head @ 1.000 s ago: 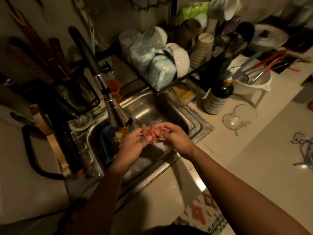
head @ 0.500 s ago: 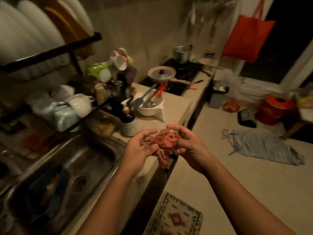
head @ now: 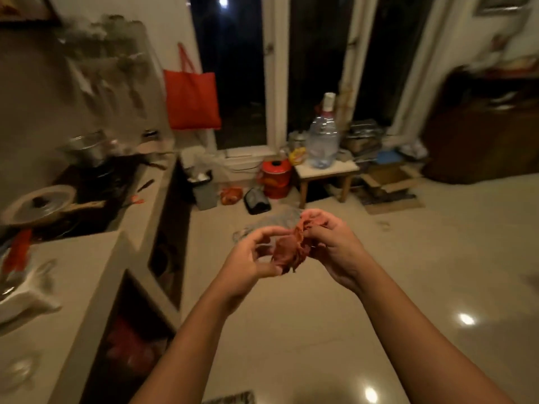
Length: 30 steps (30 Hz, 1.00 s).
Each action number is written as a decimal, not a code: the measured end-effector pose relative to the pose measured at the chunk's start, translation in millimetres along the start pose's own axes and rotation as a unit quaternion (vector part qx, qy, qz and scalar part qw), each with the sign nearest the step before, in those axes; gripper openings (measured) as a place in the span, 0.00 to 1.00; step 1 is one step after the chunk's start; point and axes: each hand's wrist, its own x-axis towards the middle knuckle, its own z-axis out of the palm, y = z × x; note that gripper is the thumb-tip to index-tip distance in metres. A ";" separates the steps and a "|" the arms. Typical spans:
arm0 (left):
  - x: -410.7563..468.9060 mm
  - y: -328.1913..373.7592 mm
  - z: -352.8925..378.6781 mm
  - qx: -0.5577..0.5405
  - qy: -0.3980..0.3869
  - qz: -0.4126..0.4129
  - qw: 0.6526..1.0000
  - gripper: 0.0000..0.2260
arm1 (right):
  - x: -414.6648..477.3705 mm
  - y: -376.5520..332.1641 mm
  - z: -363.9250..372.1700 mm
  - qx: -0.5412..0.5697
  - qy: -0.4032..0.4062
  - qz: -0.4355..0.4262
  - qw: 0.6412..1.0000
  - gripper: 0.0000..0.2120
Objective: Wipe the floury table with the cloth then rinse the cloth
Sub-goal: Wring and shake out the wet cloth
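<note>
Cloth (head: 291, 249) has left the sink, now over floor (head: 393, 287). Right hand (head: 331, 246) pinches its top; left hand (head: 249, 256) curls fingers round its lower edge.

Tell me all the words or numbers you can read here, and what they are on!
No words or numbers can be read.
The red bag looks plain.
The water bottle shows no readable label.
The cloth carries no writing.
The wall frame is too blurred to read.
</note>
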 end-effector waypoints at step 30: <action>458.5 33.1 540.0 -0.065 -0.470 0.017 0.880 0.08 | 21.7 -130.9 -553.6 -0.066 0.474 -0.052 0.876 0.30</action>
